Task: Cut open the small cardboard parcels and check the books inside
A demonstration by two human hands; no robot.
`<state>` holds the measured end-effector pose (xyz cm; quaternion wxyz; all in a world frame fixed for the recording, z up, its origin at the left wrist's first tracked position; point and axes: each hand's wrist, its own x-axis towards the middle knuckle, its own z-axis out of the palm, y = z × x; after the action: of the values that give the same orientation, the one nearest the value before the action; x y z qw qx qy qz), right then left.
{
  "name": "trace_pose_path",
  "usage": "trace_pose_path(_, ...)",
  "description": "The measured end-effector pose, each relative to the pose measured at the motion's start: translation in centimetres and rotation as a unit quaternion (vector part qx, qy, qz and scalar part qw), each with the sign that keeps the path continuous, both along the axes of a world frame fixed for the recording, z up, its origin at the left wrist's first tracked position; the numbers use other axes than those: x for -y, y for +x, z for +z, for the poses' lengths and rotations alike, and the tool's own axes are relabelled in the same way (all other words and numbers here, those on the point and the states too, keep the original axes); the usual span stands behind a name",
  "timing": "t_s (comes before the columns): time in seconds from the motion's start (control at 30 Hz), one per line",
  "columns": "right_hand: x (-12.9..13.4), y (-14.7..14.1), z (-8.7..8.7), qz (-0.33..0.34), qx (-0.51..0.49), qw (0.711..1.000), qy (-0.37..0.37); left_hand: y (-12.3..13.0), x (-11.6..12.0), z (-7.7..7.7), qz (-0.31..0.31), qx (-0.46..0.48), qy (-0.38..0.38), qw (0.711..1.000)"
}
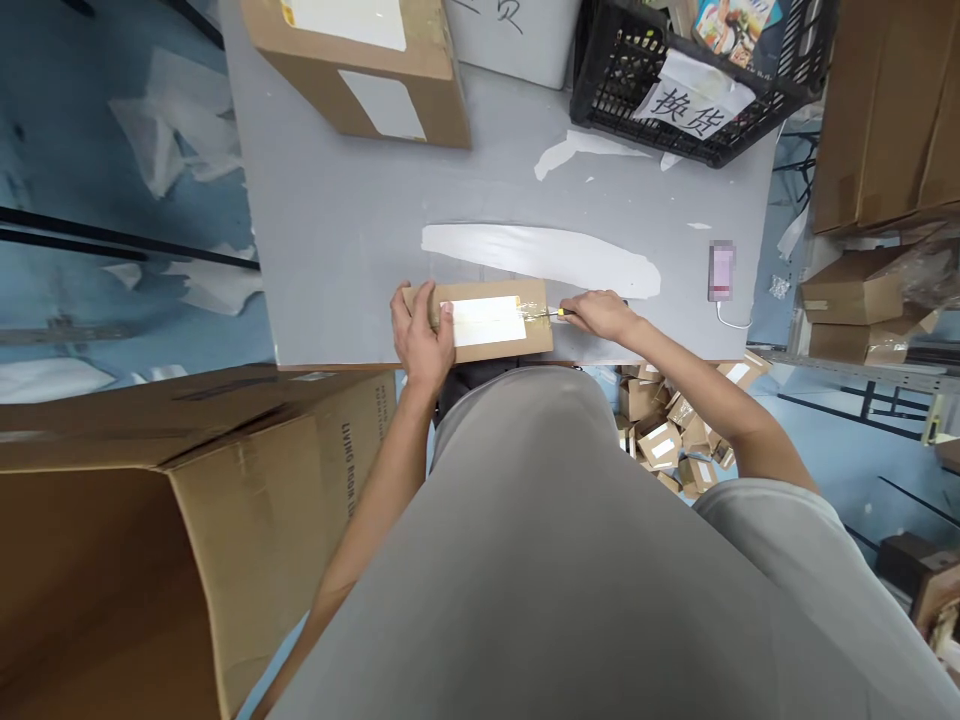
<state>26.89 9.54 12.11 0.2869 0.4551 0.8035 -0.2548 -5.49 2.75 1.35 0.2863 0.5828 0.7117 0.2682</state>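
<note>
A small brown cardboard box (495,345) with a white label lies at the front edge of the grey table. My left hand (424,338) is closed on its left end, fingers on top. In my right hand (600,315) is a utility knife (563,312) with a yellow and black handle, mostly covered by the fingers. Its thin metal tip points left and meets the clear tape at the box's right end. Behind the box lies a long strip of white paper (540,255).
A larger carton (390,90) and a black crate (675,100) holding goods stand at the back of the table (337,240). A phone-like device (721,270) with a cable lies right. A big open carton (285,500) is at lower left; several small boxes (664,445) are piled on the floor.
</note>
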Motion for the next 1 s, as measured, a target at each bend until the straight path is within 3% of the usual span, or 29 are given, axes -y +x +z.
trace_pose_path(0.27, 2.4, 1.4, -4.0, -0.049, -0.116, 0.992, 0.016, 0.3, -0.1, -0.2, 0.005, -0.032, 0.006, 0.999)
trace_pose_path(0.53, 1.5, 2.0, -3.2, -0.017, -0.069, 0.997, 0.033, 0.1, -0.2, -0.1, -0.003, -0.017, -0.005, 1.0)
trace_pose_path(0.67, 1.8, 2.5, -3.2, -0.023, -0.097, 0.994, 0.037, 0.0, -0.2, -0.2, -0.01, -0.025, 0.01, 1.0)
trace_pose_path(0.73, 2.7, 3.2, -3.8, -0.071, -0.139, 0.987, 0.048, -0.6, -0.2, -0.3, -0.012, -0.018, 0.016, 1.0)
trace_pose_path(0.8, 3.8, 3.9, -5.1, -0.165, -0.191, 0.966, 0.063, -1.6, -0.2, -0.5, -0.007, -0.006, 0.021, 1.0)
trace_pose_path(0.9, 5.0, 4.2, -8.0, -0.32, -0.266, 0.908, 0.044, -4.0, -0.2, -0.9, 0.015, 0.012, 0.029, 0.999)
trace_pose_path(1.0, 5.4, 2.2, -10.7, -0.417, -0.338, 0.843, -0.011, -6.6, -0.1, -1.4, 0.05, 0.024, 0.033, 0.998)
